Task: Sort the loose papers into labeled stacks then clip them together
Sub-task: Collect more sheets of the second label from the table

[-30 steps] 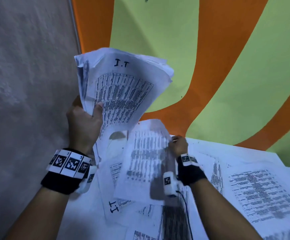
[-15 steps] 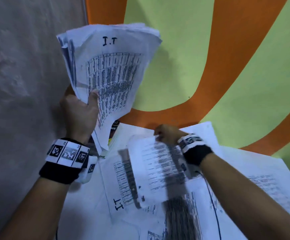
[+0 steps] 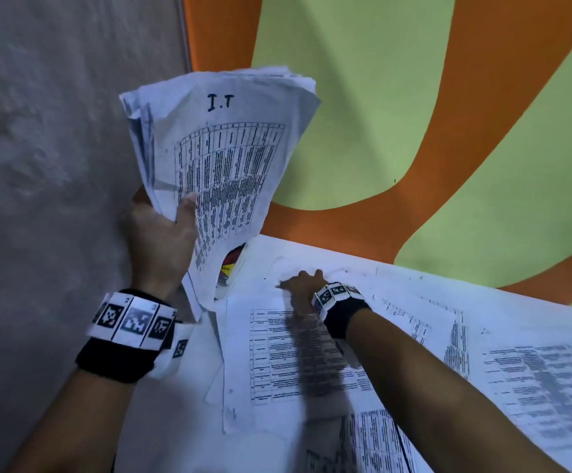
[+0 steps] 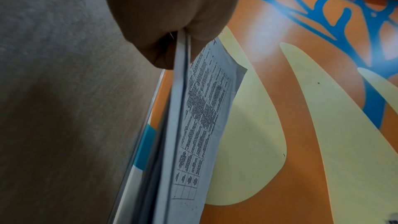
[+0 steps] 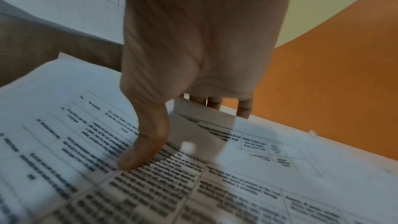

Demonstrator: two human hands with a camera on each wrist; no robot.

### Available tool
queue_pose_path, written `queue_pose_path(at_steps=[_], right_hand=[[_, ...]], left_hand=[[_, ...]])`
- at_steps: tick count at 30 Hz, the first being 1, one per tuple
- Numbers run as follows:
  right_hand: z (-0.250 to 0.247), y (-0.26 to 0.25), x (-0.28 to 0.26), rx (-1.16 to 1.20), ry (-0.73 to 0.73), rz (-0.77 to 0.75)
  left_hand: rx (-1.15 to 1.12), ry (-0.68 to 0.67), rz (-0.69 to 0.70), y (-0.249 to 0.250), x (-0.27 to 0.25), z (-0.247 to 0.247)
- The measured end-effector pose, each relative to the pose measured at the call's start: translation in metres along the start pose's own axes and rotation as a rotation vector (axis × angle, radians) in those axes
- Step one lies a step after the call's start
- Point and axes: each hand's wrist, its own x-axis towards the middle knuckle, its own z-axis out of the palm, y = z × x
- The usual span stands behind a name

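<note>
— Where does the next sheet lie from the hands?

— Flat on the surface point(image 3: 414, 278), right under the right hand point(image 3: 303, 290), whose thumb presses the printed sheet point(image 3: 277, 356) while the fingers point(image 5: 244, 108) curl over its far edge, toward the wall. Its long axis runs from the near edge to the far edge. The left hand point(image 3: 160, 240) is busy: it grasps the I.T bundle point(image 3: 223, 158) upright above the surface's left edge, so the right is the nearer one.

— So the lift goes leftward and up?

— Likely, toward that bundle. What's unclear: whether the fingers hold one sheet or several, any label on it, and the coloured object point(image 3: 231, 264) half hidden behind the bundle. No clip shows.
</note>
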Motion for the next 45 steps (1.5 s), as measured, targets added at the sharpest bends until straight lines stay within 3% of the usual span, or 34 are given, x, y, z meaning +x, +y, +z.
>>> queue_pose_path(at_steps=[5, 10, 15, 18, 21, 28, 33, 40, 43, 45], right_hand=[[-0.019, 0.016, -0.032, 0.118, 0.225, -0.059], [-0.061, 0.074, -0.092, 0.343, 0.449, 0.01], [-0.111, 0.117, -0.129, 0.241, 0.379, 0.12], [-0.12, 0.095, -0.127, -0.065, 0.298, 0.075], [-0.093, 0.043, -0.103, -0.253, 0.194, -0.138], [-0.007, -0.051, -0.031, -0.336, 0.112, -0.48], [0.003, -0.074, -0.025, -0.296, -0.015, -0.547], [0.003, -0.076, -0.03, -0.36, 0.041, -0.525], [0.001, -0.066, -0.038, -0.285, 0.194, -0.599], [-0.003, -0.05, -0.049, -0.108, 0.352, -0.651]], left_hand=[[0.001, -0.001, -0.014, -0.004, 0.004, 0.003], [-0.061, 0.022, -0.059, 0.003, 0.005, 0.014], [-0.096, 0.035, -0.052, 0.009, 0.006, 0.024], [-0.07, 0.04, -0.032, 0.012, 0.007, 0.026], [-0.057, 0.059, -0.025, 0.009, 0.008, 0.026], [-0.107, 0.108, -0.025, 0.009, 0.011, 0.013], [-0.066, 0.127, 0.04, 0.013, 0.004, -0.001], [-0.014, 0.071, 0.015, 0.016, 0.0, 0.002], [-0.05, 0.051, 0.042, 0.01, 0.004, 0.008], [-0.062, 0.053, 0.016, 0.0, 0.007, 0.008]])
